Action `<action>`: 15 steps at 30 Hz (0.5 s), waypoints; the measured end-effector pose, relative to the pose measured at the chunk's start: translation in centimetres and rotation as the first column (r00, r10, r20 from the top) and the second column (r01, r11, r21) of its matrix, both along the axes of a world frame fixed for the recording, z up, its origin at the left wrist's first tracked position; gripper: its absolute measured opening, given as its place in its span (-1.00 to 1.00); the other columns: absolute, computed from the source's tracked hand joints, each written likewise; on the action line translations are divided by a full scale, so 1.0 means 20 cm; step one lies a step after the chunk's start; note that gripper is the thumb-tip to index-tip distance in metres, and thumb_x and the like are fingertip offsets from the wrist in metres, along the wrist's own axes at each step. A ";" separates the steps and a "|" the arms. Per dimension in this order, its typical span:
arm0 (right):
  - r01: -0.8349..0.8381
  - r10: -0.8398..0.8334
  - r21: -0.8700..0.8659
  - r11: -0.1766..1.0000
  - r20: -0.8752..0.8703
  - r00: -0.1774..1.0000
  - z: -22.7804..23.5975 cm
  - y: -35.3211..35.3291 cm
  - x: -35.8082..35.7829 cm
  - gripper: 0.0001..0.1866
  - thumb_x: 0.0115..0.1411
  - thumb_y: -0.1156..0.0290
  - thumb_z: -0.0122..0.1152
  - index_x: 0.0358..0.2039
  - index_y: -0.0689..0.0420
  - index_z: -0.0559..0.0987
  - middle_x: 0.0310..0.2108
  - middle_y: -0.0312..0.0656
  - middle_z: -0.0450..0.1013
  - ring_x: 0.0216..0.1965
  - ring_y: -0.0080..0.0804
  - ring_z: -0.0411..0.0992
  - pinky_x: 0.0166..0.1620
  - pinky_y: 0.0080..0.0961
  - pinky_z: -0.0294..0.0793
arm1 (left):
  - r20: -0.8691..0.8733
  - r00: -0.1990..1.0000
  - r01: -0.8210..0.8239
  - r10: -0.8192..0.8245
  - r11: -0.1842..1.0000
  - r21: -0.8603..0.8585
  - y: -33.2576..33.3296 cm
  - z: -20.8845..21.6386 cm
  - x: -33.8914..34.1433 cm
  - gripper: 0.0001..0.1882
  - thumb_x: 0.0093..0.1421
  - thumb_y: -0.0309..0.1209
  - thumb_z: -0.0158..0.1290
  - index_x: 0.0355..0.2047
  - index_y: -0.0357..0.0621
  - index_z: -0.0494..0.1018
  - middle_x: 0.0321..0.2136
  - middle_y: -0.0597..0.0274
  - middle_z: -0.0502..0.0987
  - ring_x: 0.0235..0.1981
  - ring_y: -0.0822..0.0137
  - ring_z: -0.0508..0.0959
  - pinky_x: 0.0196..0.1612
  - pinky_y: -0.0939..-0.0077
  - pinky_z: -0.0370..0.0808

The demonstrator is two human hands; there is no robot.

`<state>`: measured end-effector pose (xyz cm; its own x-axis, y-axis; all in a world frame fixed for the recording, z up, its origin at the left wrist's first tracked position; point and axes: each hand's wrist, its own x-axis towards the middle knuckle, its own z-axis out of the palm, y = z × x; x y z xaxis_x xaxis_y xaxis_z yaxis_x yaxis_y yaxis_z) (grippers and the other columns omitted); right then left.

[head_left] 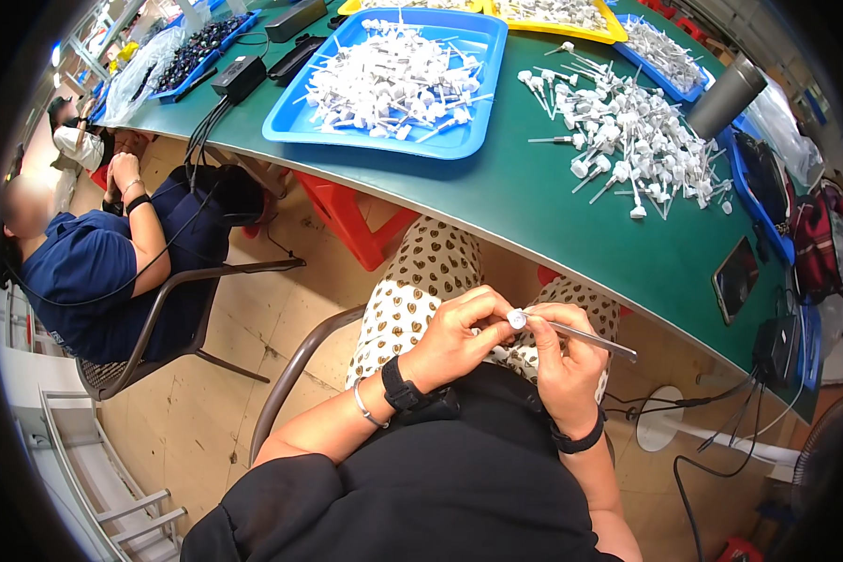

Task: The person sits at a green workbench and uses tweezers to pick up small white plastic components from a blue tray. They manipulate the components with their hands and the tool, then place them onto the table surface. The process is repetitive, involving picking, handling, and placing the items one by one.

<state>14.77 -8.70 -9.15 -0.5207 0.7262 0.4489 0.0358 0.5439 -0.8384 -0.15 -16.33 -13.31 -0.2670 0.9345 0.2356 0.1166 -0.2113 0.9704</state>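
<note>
Above my lap, my left hand (464, 330) pinches a small white round-headed part (517, 318) between thumb and fingertips. The fingers of my right hand (567, 361) are closed around a slim grey rod (601, 339), whose free end points right. My right fingertips also meet the white part; whether rod and part are joined is hidden by the fingers. On the table ahead lies a loose heap of white-headed pieces with thin stems (632, 136). More of the same kind fill a blue tray (482, 117) to its left.
The green table (496, 201) has its near edge just beyond my knees. A dark grey cylinder (729, 96), a phone (735, 279) and a black box with cables (776, 351) lie to the right. Yellow trays (618, 28) stand far back. A seated person (94, 272) is at left.
</note>
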 end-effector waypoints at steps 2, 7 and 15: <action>-0.012 0.008 0.084 0.996 0.045 0.999 0.02 0.01 0.00 -0.94 0.26 0.56 0.28 -0.29 0.26 0.57 -0.32 -0.11 0.58 -0.44 -0.39 0.52 -0.36 -0.50 0.53 | -0.011 1.000 0.002 -0.002 1.000 0.005 0.00 0.00 0.00 -0.94 0.30 -0.56 0.14 -0.25 -0.30 0.56 -0.29 0.19 0.56 -0.35 0.43 0.65 -0.34 0.61 0.60; 0.015 -0.018 -0.094 0.995 -0.031 0.999 0.00 -0.01 0.01 -0.92 0.28 0.55 0.27 -0.24 0.29 0.58 -0.29 -0.14 0.58 -0.36 -0.45 0.55 -0.29 -0.54 0.55 | 0.110 0.994 0.022 -0.017 0.999 -0.049 0.00 -0.01 0.00 -0.92 0.31 -0.55 0.13 -0.22 -0.31 0.54 -0.28 0.21 0.56 -0.33 0.43 0.65 -0.30 0.60 0.62; -0.109 0.056 -0.346 0.932 -0.159 0.986 0.00 0.05 0.06 -0.82 0.29 0.58 0.24 -0.10 0.32 0.54 -0.12 -0.11 0.55 -0.16 -0.44 0.55 -0.07 -0.54 0.55 | 0.291 0.953 0.110 -0.082 0.990 -0.084 -0.02 -0.01 -0.04 -0.86 0.33 -0.53 0.12 -0.14 -0.32 0.54 -0.23 0.21 0.57 -0.30 0.44 0.64 -0.21 0.58 0.62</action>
